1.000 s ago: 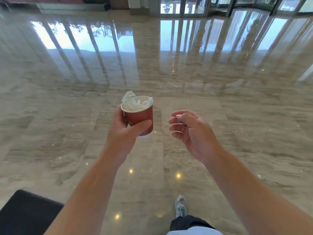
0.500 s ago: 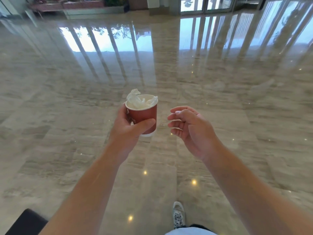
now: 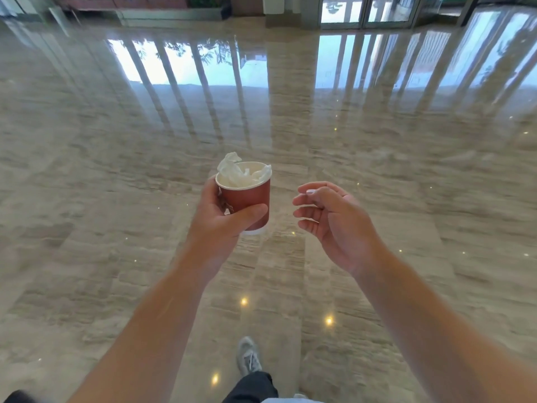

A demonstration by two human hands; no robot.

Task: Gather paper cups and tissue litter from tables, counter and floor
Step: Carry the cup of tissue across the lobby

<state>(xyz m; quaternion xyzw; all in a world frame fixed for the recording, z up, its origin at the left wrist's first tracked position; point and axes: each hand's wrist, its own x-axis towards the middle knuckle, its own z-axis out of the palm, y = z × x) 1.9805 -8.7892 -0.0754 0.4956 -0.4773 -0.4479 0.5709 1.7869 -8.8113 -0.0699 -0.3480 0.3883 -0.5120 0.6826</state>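
A red paper cup (image 3: 249, 196) with a white rim is held upright in front of me over the floor. My left hand (image 3: 216, 221) grips it, thumb across the front and fingers behind. Crumpled white tissue (image 3: 236, 171) sticks out of the cup's top. My right hand (image 3: 331, 221) hovers just right of the cup, apart from it, with fingers loosely curled and nothing in it.
Glossy beige marble floor (image 3: 116, 184) stretches all around, reflecting windows. Glass doors (image 3: 366, 10) and a planter ledge (image 3: 145, 7) stand at the far wall. My shoe (image 3: 248, 357) is on the floor below. A dark object's corner (image 3: 14, 397) shows at bottom left.
I have walked forward over the floor; the dark object at bottom left has slid almost out of view. The cup stays in my left hand and my right hand's fingers have loosened slightly.
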